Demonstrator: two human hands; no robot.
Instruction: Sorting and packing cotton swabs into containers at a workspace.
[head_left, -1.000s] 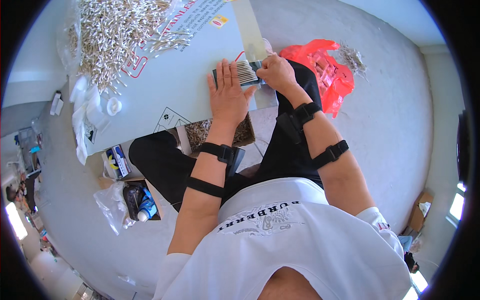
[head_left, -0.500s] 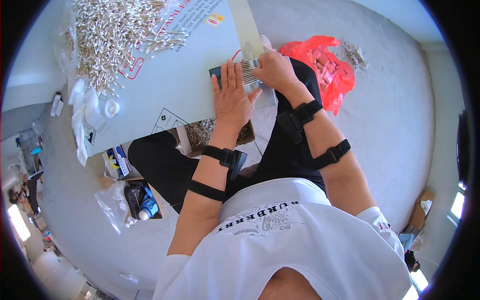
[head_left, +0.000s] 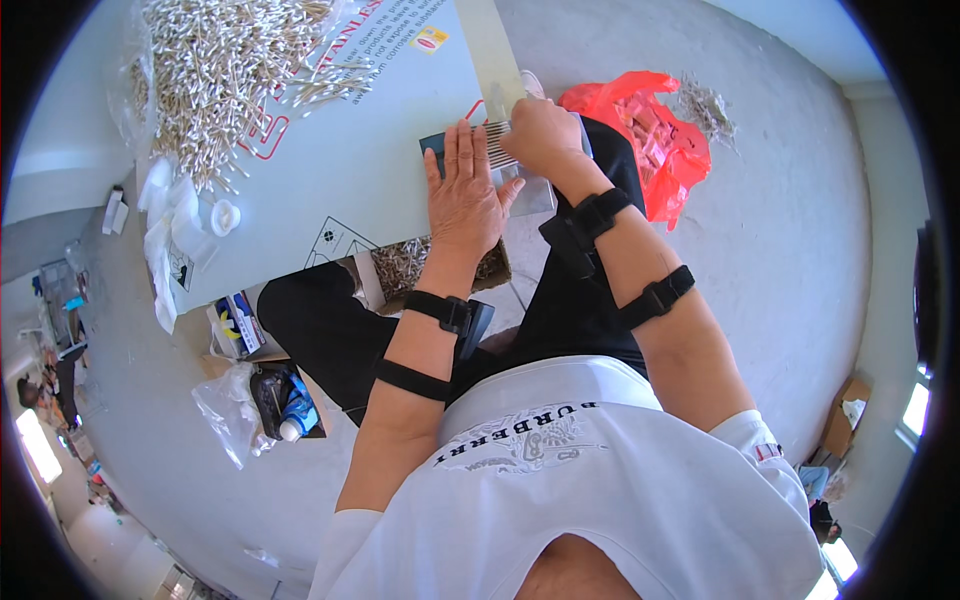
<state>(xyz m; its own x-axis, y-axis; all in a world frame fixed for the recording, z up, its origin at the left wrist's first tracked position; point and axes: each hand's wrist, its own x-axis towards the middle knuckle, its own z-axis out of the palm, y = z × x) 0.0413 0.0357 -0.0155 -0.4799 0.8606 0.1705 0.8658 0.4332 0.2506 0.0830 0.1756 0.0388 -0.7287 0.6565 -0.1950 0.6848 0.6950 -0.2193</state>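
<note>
Where my left hand (head_left: 463,190) faces my right hand (head_left: 543,135), a row of swabs (head_left: 497,143) lies between

As I look down through the head view, the left hand lies flat and open, palm down, fingers pointing away from the body, across a dark flat piece (head_left: 432,144) near the right edge of the counter (head_left: 340,180). The right hand is curled closed; I cannot tell what, if anything, its fingers pinch, because the grip is turned away from me.

The row of swabs shows to the right of the left fingers and to the left of the right fist. Its sticks run roughly left to right, crossing the line of the left fingers, and are ranked one beyond another going away from the body. I judge this the relation to mind: the sticks' long axis points from one hand to the other, so any push or pull by the right hand along it would act lengthwise. Neither hand is clearly nearer, for each borders one side of what shows.

Farther out, a heap of loose swabs (head_left: 230,80) covers the counter's far left, with a white roll (head_left: 225,216) closer to me. Past the right edge, a red bag (head_left: 675,190) sits on the floor (head_left: 780,250).
</note>
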